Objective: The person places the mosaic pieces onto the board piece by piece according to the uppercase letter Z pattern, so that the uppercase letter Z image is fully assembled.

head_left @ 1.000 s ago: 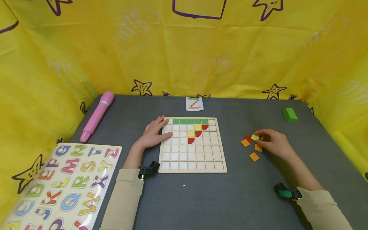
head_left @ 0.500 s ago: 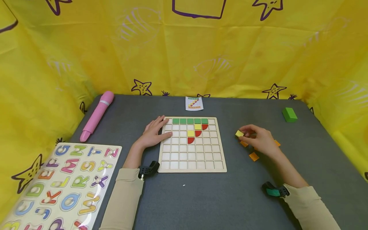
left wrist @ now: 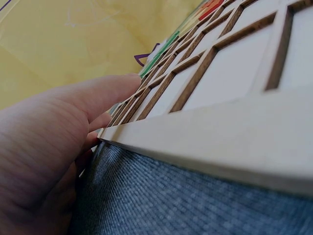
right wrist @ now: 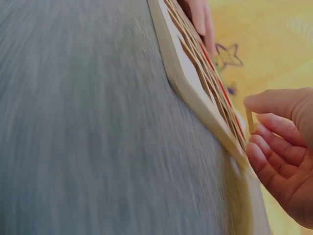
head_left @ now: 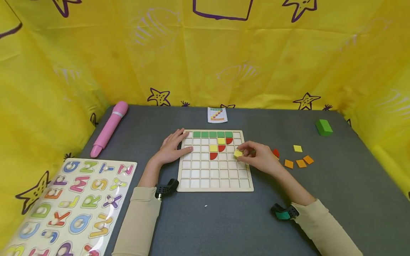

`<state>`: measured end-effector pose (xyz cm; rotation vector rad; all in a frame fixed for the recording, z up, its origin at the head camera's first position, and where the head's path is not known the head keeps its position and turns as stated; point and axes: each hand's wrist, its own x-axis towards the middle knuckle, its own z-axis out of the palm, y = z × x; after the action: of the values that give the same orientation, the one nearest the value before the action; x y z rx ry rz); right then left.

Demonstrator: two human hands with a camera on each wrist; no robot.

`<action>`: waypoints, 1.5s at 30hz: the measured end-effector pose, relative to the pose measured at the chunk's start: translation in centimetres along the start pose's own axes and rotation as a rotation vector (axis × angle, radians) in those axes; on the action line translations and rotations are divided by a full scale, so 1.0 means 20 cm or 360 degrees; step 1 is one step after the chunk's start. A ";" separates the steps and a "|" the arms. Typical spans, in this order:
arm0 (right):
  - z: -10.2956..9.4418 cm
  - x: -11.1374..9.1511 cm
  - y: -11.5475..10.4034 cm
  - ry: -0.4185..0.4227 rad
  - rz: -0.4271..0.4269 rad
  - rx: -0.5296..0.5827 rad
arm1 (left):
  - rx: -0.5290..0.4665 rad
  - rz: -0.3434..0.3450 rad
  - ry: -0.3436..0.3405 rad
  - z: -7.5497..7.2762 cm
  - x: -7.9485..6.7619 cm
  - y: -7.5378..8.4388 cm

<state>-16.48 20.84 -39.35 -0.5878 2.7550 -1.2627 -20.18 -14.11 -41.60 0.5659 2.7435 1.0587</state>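
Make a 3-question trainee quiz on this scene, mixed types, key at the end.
1. What does the right hand pinch?
A) an orange tile
B) a yellow tile
C) a green block

2. True or false: the left hand rests on the alphabet board.

3. How many green tiles sit in the top row of the grid board?

Key:
1. B, held over the right side of the grid board.
2. False; the left hand rests on the left edge of the grid board.
3. Five.
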 end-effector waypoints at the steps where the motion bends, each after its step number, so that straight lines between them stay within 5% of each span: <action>1: 0.02 0.01 -0.01 -0.0013 -0.0020 0.0012 | 0.0004 0.0000 -0.0002 0.00 0.00 0.00; 14: 0.21 0.14 -0.16 -0.0153 -0.0269 0.0095 | -0.0009 0.0012 -0.0002 0.00 0.00 0.00; 25: 0.32 0.25 -0.24 -0.0227 -0.0504 -0.0133 | 0.0010 -0.0007 -0.0004 -0.01 0.00 0.00; 37: 0.33 0.25 -0.25 -0.0242 -0.0520 -0.0250 | 0.0001 -0.0016 -0.0011 0.00 0.00 0.00; 45: 0.30 0.23 -0.23 -0.0180 -0.0513 -0.0181 | 0.0011 -0.0025 -0.0014 0.00 0.00 0.00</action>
<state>-18.15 12.20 -39.44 -1.1138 2.7285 -1.0850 -20.22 -14.12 -41.53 0.5475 2.7404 1.0411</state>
